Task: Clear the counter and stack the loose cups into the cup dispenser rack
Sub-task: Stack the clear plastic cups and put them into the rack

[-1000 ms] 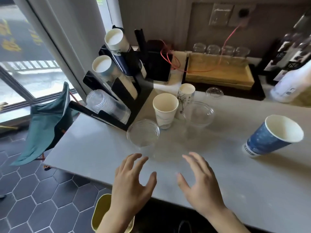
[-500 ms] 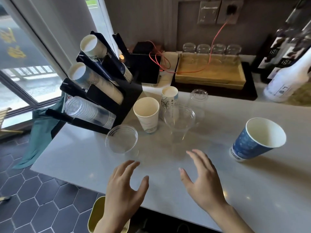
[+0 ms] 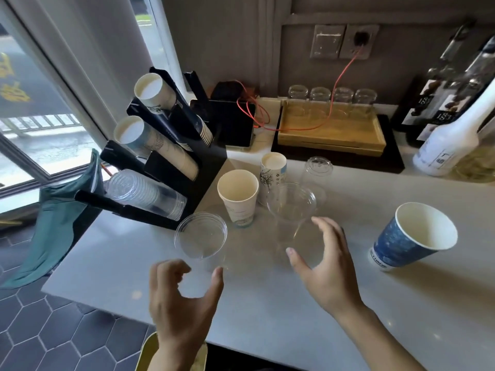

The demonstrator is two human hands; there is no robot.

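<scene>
Counter: pale grey stone counter [image 3: 267,311]; its near edge runs just under both wrists, its left corner ends above dark hexagon floor tiles [image 3: 40,333]. Bare surface lies open between the hands and towards the near right.
Rack: black slanted cup dispenser rack [image 3: 211,167] at the counter's left edge, holding two rows of paper cups and one row of clear cups, mouths pointing left.
Blue cup: blue paper cup [image 3: 409,236] alone at right, well apart from the rest.
White cup: white paper cup [image 3: 238,199] upright beside the rack.
Clear cups: near clear plastic cup [image 3: 201,239] and far clear plastic cup [image 3: 292,204], both upright.
Left hand: left hand [image 3: 179,298] spread wide, curled just short of the near clear cup, holding nothing.
Right hand: right hand [image 3: 326,266] splayed beside the far clear cup's base; whether it touches the cup cannot be told.
</scene>
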